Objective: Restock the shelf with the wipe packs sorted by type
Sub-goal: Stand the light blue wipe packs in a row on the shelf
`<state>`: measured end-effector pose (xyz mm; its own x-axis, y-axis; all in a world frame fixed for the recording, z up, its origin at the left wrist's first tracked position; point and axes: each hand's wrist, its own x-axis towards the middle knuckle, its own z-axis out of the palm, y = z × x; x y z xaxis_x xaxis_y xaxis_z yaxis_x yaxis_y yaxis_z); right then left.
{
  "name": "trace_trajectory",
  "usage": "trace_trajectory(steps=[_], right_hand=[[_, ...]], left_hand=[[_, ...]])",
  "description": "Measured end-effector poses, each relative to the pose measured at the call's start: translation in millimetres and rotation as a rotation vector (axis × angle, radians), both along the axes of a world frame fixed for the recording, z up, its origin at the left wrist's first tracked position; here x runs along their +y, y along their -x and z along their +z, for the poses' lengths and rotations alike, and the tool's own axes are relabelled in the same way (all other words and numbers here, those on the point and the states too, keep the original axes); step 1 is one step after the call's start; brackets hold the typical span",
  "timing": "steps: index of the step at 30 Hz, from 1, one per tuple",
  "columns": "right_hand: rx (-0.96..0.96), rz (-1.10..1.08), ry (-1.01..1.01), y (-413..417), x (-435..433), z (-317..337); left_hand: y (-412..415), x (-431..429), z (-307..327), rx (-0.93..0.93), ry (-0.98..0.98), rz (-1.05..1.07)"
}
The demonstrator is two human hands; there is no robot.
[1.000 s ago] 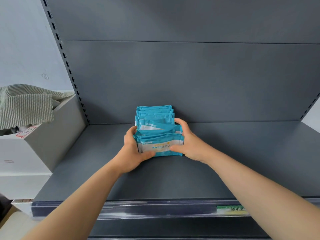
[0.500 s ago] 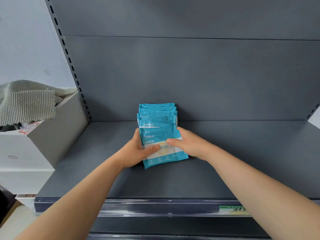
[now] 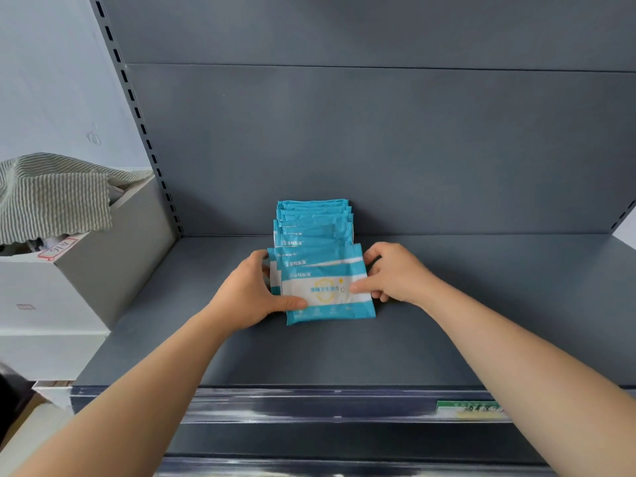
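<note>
A row of several blue wipe packs (image 3: 314,222) leans against the back panel in the middle of the grey shelf (image 3: 447,321). The front blue wipe pack (image 3: 327,290), with a white band and a yellow shield print, lies tilted back against the others. My left hand (image 3: 247,294) grips its left side, thumb on the front near the lower left corner. My right hand (image 3: 395,273) pinches its right edge, thumb on the white band.
A grey-white box (image 3: 89,270) stands left of the shelf, with a striped green cloth (image 3: 51,197) draped over it. A perforated upright (image 3: 137,115) borders the shelf's left side. A green price label (image 3: 471,407) sits on the front rail.
The front packs have slid toward me and tipped back, showing more of the printed face. Both hands have shifted outward to the pack's side edges.
</note>
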<state>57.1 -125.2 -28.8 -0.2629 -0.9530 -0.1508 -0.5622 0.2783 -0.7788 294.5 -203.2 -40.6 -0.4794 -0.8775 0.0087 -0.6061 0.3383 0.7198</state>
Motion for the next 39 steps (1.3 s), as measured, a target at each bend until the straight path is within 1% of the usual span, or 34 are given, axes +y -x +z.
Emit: trace_trajectory(steps=[2, 4, 6, 10, 12, 14, 16, 18, 20, 22, 25, 28, 30, 32, 35, 39], right_hand=[[0.019, -0.072, 0.121, -6, -5, 2], [0.067, -0.073, 0.17, -10, -8, 2], [0.065, -0.057, 0.171, -9, -7, -2], [-0.04, -0.011, 0.178, -9, -3, -10], [-0.074, 0.015, 0.217, -14, -5, -11], [-0.063, 0.016, 0.252, -18, -8, -10], [-0.009, -0.025, 0.269, -18, -9, -8], [0.082, -0.075, 0.27, -15, -6, -4], [0.165, -0.091, 0.256, -12, -4, -3], [0.169, -0.046, 0.233, -13, -4, -4], [0.143, 0.061, 0.201, -14, -8, -7], [0.111, 0.082, 0.169, -6, -6, -4], [0.157, 0.072, 0.164, -2, -3, -6], [0.224, 0.072, 0.136, -3, -1, -10], [0.262, 0.066, 0.104, -10, -4, -16], [0.258, 0.052, 0.125, -9, -4, -15]], left_hand=[[4, -2, 1, 0.018, 0.093, 0.093], [5, -3, -3, 0.049, 0.112, 0.12], [4, -4, -11, 0.082, 0.102, 0.084], [3, -1, -18, 0.088, 0.11, -0.038], [4, 1, -17, 0.119, 0.058, -0.063], [4, 1, -18, 0.159, 0.02, -0.058], [3, 1, -19, 0.144, 0.032, -0.061], [3, 1, -18, 0.119, 0.063, -0.045], [5, 0, -18, 0.126, 0.089, 0.015], [9, -3, -18, 0.126, 0.119, 0.063], [15, -5, -20, 0.092, 0.148, 0.05], [13, -3, -21, 0.098, 0.11, -0.001], [11, -1, -21, 0.092, 0.094, -0.08], [12, 2, -20, 0.046, 0.064, -0.13], [16, 6, -16, -0.015, 0.028, -0.136], [13, 4, -16, 0.014, -0.033, -0.108]])
